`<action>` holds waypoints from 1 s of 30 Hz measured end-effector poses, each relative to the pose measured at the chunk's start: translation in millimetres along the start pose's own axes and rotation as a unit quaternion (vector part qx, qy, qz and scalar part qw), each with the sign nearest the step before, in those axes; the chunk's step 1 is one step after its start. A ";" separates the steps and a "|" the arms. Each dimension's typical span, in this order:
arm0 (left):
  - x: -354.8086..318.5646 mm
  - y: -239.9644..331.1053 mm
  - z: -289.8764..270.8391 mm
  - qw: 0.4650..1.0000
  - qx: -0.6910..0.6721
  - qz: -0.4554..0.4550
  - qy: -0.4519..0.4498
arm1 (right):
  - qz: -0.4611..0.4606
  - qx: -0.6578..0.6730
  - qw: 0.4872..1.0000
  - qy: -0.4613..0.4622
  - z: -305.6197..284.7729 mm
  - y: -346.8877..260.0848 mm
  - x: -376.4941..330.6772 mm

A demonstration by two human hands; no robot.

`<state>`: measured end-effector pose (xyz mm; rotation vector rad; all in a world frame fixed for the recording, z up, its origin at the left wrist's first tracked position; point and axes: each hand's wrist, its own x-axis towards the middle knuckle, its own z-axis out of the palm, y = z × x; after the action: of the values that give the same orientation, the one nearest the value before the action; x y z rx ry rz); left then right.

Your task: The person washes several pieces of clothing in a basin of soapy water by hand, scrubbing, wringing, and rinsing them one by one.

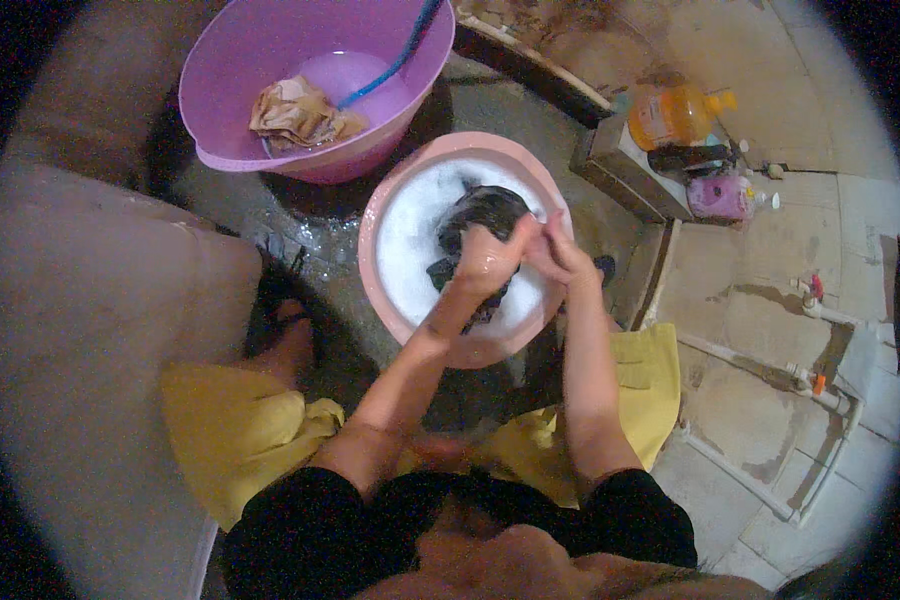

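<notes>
A pink basin point(372, 240) on the wet floor in front of me is full of white suds point(415, 210). Bunched dark wet cloth point(482, 208) rises from the foam in its middle. My left hand point(490, 258) is closed on the cloth, its thumb stretched toward the other hand. Against that thumb, at the right edge of the cloth, my right hand point(558, 252) has its fingers bent inward. They look closed on a bit of the same cloth, though slight blur and the left hand partly hide the grip.
A large purple tub point(210, 110) at the far left holds water, a brown cloth point(300, 115) and a blue hose point(400, 62). An orange bottle point(670, 118) and a pink-purple bottle point(722, 198) are at a ledge on the right, near wall pipes point(740, 365). A pale panel point(120, 300) stands left.
</notes>
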<state>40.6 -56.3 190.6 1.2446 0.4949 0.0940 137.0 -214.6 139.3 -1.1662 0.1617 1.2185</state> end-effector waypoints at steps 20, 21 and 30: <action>40.2 -140.3 -88.9 0.831 -0.455 -0.319 -0.007 | -0.192 -0.505 0.814 0.215 123.4 95.5 24.7; 33.7 -120.8 -78.0 0.857 -0.413 -0.308 -0.015 | -0.148 -0.557 0.787 0.221 136.5 101.2 12.8; 4.2 -190.3 -76.7 0.922 -0.333 -0.190 0.054 | -0.256 -0.517 0.715 0.395 142.0 88.4 47.2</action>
<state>-24.4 -50.1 -4.0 0.4634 0.7195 -0.0011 21.3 -86.4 120.1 -2.4817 -0.2581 0.1289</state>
